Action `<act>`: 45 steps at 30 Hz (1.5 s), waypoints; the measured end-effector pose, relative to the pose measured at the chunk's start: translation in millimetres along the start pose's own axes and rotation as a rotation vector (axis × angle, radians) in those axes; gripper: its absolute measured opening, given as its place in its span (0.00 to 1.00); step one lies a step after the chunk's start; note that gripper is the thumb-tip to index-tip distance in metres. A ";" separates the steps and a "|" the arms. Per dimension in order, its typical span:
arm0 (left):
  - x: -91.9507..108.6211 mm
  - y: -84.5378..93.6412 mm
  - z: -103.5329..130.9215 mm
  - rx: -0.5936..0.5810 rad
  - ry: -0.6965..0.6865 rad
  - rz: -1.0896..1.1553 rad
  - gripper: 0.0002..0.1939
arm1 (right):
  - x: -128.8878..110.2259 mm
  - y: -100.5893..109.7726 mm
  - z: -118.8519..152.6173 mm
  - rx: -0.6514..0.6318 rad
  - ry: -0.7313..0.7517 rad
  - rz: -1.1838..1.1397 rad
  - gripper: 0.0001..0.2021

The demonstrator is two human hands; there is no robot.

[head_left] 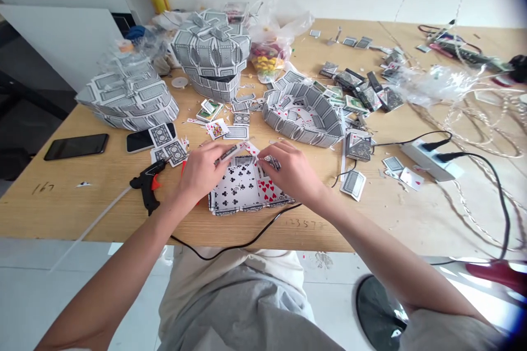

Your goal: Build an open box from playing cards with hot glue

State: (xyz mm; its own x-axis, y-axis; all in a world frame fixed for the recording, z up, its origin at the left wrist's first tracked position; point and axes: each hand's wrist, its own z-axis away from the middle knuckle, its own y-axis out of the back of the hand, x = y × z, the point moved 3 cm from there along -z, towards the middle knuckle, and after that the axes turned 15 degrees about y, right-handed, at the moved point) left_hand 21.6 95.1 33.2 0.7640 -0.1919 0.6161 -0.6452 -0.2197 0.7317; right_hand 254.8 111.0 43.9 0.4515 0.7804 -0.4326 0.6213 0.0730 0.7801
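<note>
Near the table's front edge lies a shallow tray made of playing cards (239,189), its inside showing clubs and hearts. At its back left edge my left hand (205,169) pinches a folded playing card (230,151). My right hand (293,169) is at the back right edge, fingers closed round a folded card piece (272,162). White card pieces with red marks meet between the two hands. The fingertips partly hide the tray's back rim. A black glue gun (147,185) with an orange trigger lies left of my left hand.
Behind stand an open card box (302,112) and lidded card boxes (212,55) (129,96). Two phones (77,146) (144,140) lie left. A power strip (432,160), cords, card packs (362,88) and loose cards are at right. A black cable (239,247) crosses the front edge.
</note>
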 end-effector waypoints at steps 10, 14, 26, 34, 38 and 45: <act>2.6 -9.5 -0.3 -0.099 -0.208 -0.231 0.20 | 17.2 -1.0 -16.9 0.054 -0.078 -0.205 0.11; 11.7 -9.7 0.8 -0.158 -0.299 -0.383 0.24 | 20.3 -4.7 -21.5 0.030 -0.060 -0.191 0.14; 29.6 -7.1 -8.0 -0.299 -0.432 -0.599 0.19 | 26.8 -12.5 -18.2 -0.104 -0.049 -0.136 0.17; 30.6 -5.2 -3.1 -0.286 -0.446 -0.708 0.19 | 45.9 -5.2 -38.3 -0.243 -0.124 -0.316 0.12; 36.5 -4.6 -5.3 -0.341 -0.402 -0.702 0.20 | 59.9 -3.5 -49.1 -0.350 -0.148 -0.431 0.10; 44.1 -3.8 -11.8 -0.355 -0.462 -0.744 0.21 | 65.7 -9.0 -58.7 -0.406 -0.168 -0.549 0.10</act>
State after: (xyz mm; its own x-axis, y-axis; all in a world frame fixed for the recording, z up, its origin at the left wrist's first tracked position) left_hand 57.8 98.7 61.0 0.8522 -0.4964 -0.1655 0.1045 -0.1486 0.9834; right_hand 241.3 198.1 35.0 0.2536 0.4603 -0.8508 0.5145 0.6806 0.5216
